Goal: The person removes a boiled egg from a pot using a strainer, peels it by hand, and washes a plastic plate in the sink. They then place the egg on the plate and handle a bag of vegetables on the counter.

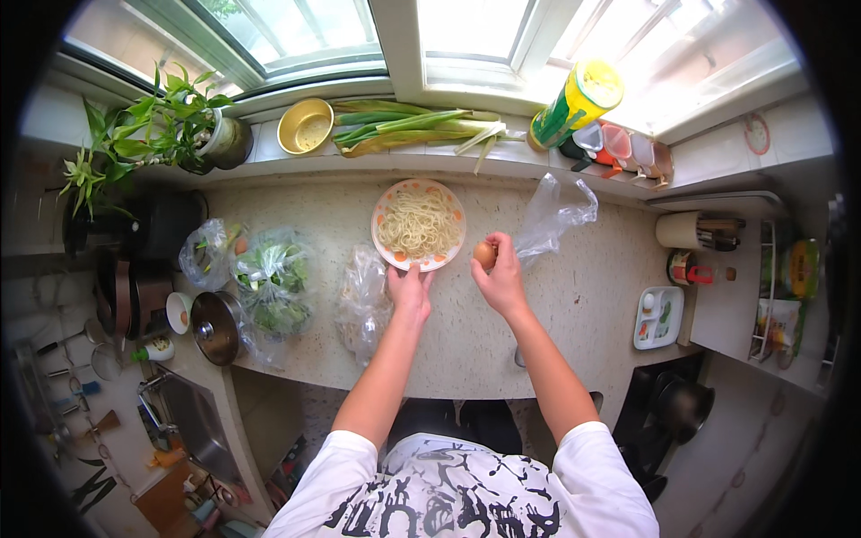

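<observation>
My left hand (409, 292) grips the near rim of a white plate (459, 237) with orange spots. A heap of noodles (418, 222) lies on that plate. Just to its right, my right hand (501, 272) holds a brown egg (484, 255) between thumb and fingers, above the counter. A crumpled clear plastic bag (548, 218) lies beyond my right hand. Another clear plastic bag (365, 302) rests left of my left forearm; its contents are hard to make out.
Bagged leafy greens (274, 276) and a pot lid (215, 328) are on the left. Along the sill stand a potted plant (218, 138), a gold bowl (305, 126), leeks (410, 126) and a yellow-green canister (575, 104). A white divided tray (658, 317) sits at right, near the stove (646, 403).
</observation>
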A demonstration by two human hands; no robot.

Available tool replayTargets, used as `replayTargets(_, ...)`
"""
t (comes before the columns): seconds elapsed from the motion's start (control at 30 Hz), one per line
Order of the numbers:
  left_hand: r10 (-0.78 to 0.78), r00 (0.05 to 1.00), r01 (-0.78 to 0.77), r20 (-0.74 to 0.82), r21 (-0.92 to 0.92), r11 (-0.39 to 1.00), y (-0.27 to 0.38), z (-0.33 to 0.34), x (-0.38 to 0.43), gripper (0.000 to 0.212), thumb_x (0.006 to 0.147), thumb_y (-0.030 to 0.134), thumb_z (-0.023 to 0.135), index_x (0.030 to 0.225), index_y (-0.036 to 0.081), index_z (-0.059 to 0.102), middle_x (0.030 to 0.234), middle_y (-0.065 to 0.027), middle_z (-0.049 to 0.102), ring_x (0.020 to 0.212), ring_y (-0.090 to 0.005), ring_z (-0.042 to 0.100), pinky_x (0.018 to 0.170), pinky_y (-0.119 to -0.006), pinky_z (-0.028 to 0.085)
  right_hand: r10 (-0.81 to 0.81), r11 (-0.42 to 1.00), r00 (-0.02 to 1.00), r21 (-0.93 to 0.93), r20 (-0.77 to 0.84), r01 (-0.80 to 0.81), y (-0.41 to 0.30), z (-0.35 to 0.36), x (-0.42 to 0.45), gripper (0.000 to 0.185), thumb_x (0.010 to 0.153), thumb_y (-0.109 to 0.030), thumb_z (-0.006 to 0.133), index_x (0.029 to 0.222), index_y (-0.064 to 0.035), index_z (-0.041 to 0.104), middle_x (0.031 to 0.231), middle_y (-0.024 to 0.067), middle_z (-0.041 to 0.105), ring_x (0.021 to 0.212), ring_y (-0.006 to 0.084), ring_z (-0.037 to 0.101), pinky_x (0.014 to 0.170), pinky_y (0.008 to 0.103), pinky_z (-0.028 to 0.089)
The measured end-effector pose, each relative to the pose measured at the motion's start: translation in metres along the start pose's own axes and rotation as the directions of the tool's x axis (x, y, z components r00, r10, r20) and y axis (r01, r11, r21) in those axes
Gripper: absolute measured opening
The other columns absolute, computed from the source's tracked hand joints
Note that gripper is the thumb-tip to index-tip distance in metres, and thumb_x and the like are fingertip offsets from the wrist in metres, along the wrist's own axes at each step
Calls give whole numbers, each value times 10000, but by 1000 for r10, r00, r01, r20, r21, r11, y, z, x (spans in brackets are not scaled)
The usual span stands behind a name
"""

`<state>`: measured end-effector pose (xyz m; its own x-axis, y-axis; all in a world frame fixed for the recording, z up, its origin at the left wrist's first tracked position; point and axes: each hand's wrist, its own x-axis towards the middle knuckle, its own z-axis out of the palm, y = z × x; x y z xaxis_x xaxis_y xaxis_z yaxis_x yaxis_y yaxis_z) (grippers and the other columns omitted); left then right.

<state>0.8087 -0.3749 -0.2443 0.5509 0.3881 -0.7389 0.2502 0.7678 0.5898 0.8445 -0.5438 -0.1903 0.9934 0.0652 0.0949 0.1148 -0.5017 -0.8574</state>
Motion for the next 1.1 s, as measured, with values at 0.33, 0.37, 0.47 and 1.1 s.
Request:
replayTargets(0.33,-55,994,57,91,-22,998,10,-5,-13,534,925,59,471,1442,62,335,1419,-146,460,1313,-345,467,1113,-517,388,-74,798,987,-586,143,145,10,3,52,232,769,-62,678,973,-80,570,935,132,622,880,340,630,773,457,482)
replayTargets(0.37,-41,989,39,145,17,999,12,-10,-17,562,927,73,470,1467,62,312,1435,-147,447,1345,-346,431,1130,-519,359,-70,758,986,-634,152,151,13,7,55,191,777,-75,665,938,-81,563,896,127,627,851,339,634,758,462,474)
replayTargets(0.47,-77,983,70,164,50,996,19,-22,-48,659,934,103,486,1539,89,225,1508,-149,350,1374,-336,394,1134,-500,340,-46,744,985,-652,166,145,26,14,59,154,788,-86,645,923,-81,571,871,131,637,833,339,639,758,470,465)
replayTargets(1.1,-119,924,-21,362,361,932,48,-133,-165,449,969,95,479,1414,40,455,1349,-120,531,1140,-205,578,979,-341,460,103,733,959,-671,264,106,29,14,61,463,715,-176,778,1126,-62,596,1024,193,651,891,393,644,789,463,522)
